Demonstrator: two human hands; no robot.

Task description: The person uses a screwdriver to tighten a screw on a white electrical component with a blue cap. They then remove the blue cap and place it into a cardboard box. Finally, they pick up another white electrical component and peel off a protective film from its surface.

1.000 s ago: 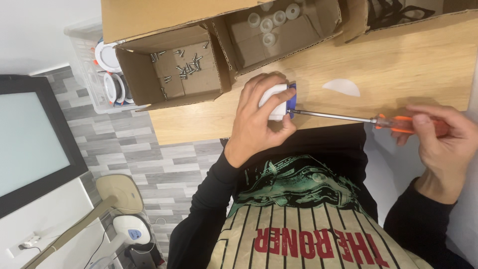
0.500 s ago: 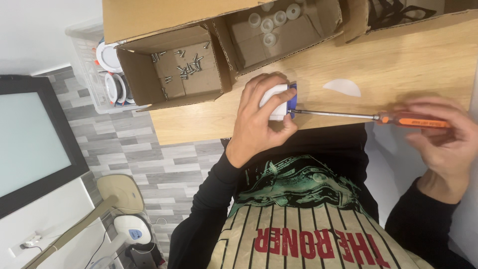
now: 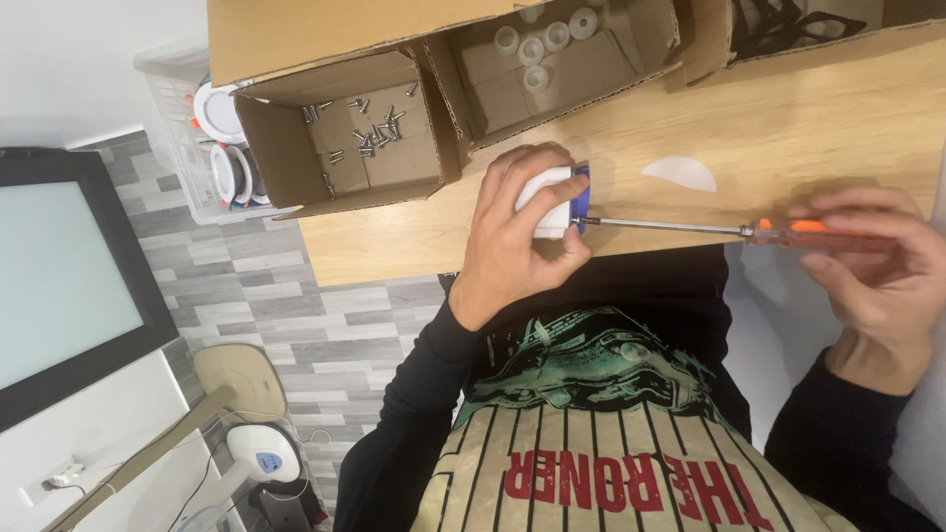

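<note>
Head view | left grip (image 3: pixel 517 241) clamps white part (image 3: pixel 545 202), unmoved | right grip (image 3: pixel 872 266) re-fingering screwdriver (image 3: pixel 734 231)

Screws (image 3: pixel 367 133) in box (image 3: pixel 286 163) on table (image 3: pixel 788 128)

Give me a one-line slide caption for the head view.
Left hand grips a white-and-blue part at the wooden table edge while the right hand drives an orange-handled screwdriver into it.

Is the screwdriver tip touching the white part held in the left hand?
Touching: the head view shows the screwdriver shaft ending against the white part with no gap.
</note>
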